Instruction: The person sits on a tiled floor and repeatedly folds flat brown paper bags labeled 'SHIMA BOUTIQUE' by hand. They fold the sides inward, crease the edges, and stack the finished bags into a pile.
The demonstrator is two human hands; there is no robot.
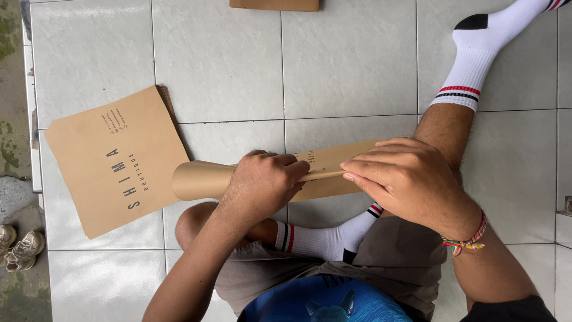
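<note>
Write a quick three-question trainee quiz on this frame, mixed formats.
1. True or false: both hands rest on the curled brown kraft paper sheet.
2. Which hand wraps the rolled part of that sheet: left or right?
3. Multiple choice: the stack of flat brown printed paper sheets lies on
A. the grey tiled floor
B. the person's lap
C. a table

Key:
1. True. The right hand presses its fingers flat along the fold.
2. Left.
3. A.
</note>
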